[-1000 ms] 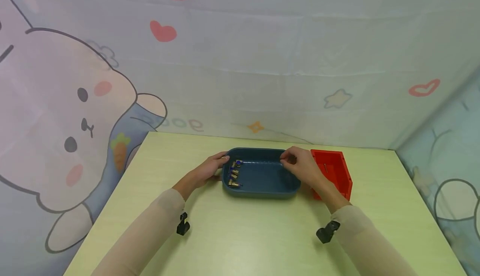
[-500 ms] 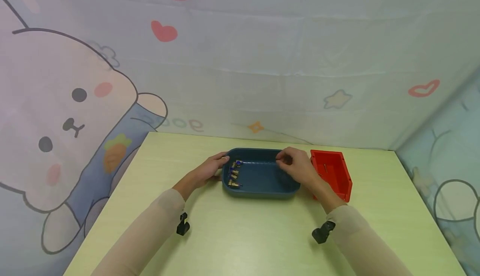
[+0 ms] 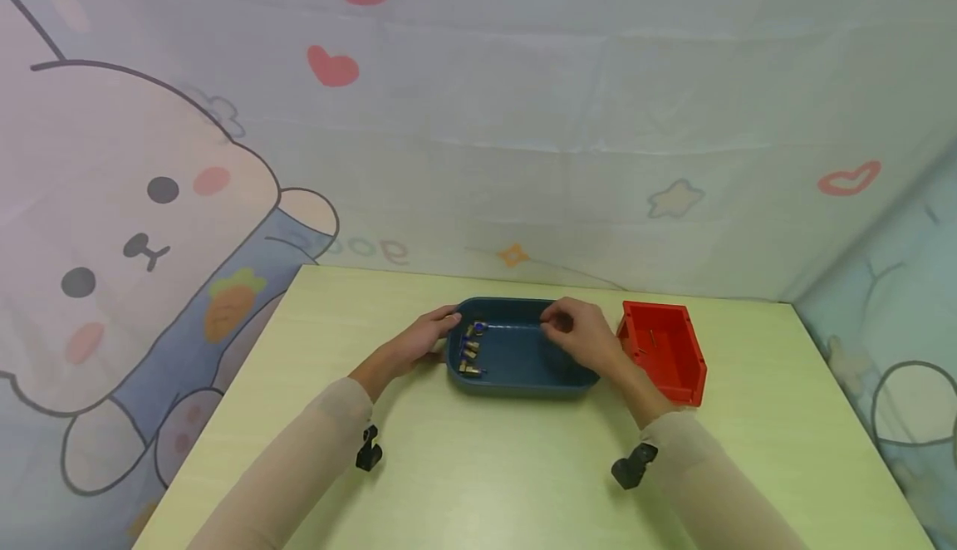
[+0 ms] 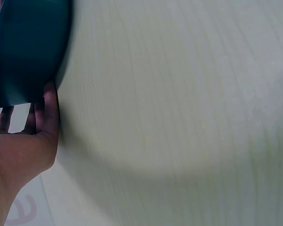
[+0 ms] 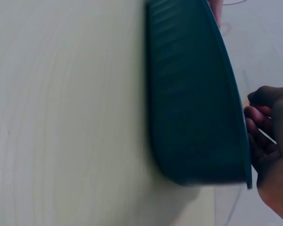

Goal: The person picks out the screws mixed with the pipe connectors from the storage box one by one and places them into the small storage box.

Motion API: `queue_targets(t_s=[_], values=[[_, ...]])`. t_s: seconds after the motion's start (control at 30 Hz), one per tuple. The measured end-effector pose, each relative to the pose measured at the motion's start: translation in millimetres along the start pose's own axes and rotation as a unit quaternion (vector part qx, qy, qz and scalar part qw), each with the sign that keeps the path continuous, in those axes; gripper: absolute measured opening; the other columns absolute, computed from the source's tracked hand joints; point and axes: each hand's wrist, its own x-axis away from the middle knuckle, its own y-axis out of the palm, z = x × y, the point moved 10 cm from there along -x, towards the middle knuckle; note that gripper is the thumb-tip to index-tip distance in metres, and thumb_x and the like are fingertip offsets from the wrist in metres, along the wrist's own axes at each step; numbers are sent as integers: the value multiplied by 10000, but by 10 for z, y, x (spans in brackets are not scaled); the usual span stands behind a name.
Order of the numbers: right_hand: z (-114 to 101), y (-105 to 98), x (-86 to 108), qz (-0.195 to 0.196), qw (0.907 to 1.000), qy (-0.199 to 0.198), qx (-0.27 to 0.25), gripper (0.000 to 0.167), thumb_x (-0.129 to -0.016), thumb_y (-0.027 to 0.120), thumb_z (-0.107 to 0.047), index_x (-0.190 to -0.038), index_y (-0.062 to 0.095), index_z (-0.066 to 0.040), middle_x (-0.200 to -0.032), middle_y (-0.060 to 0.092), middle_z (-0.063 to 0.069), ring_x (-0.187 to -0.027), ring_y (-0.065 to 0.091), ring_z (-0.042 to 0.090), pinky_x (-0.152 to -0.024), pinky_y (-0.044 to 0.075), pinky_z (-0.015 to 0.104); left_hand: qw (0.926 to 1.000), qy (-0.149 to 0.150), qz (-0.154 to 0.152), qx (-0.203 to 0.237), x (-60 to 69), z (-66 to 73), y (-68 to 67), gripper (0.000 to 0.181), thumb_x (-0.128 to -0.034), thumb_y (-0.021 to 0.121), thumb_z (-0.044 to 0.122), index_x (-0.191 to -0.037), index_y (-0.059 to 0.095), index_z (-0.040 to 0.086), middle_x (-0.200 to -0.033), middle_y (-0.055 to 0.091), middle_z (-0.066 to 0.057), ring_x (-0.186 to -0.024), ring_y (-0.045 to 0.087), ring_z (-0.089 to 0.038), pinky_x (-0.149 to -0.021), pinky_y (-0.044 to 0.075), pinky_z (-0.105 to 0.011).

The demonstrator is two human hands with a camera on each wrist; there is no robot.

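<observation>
A dark blue-green tray (image 3: 523,390) sits on the table, with several small brass-coloured fittings with blue parts (image 3: 471,351) along its left inner side. My left hand (image 3: 419,342) grips the tray's left end, thumb over the rim and fingers on the outer wall. Over the tray's right half hangs my right hand (image 3: 586,338), fingers curled and thumb near the index fingertip. Whether a small thing lies between those fingertips cannot be made out. In the right wrist view, the right hand (image 5: 273,127) appears beyond the tray wall (image 5: 193,108).
Right of the tray stands a red bin (image 3: 684,392), close to the right forearm. Small thin metal pieces, perhaps screws (image 3: 653,337), lie inside it. A patterned cloth (image 3: 478,118) hangs behind the table's back edge.
My right hand has moved left, from near the tray's right rim to farther over its inside, uncovering more of the red bin. The left hand stays on the tray.
</observation>
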Motion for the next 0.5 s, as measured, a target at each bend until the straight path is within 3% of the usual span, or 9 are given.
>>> queue_targets(t_s=[0.5], values=[[-132,308,-108,-103,9998,125,-140,202,-947,783,-65,-1127,768,25,-886,701,10,-800,630,160,-753,557,324,10000,59,-7,-4,77,36,-49,558,-1155,450,376,-1671,341,194,-1659,400,-152,-1567,292,-391,-1098,479,-551]])
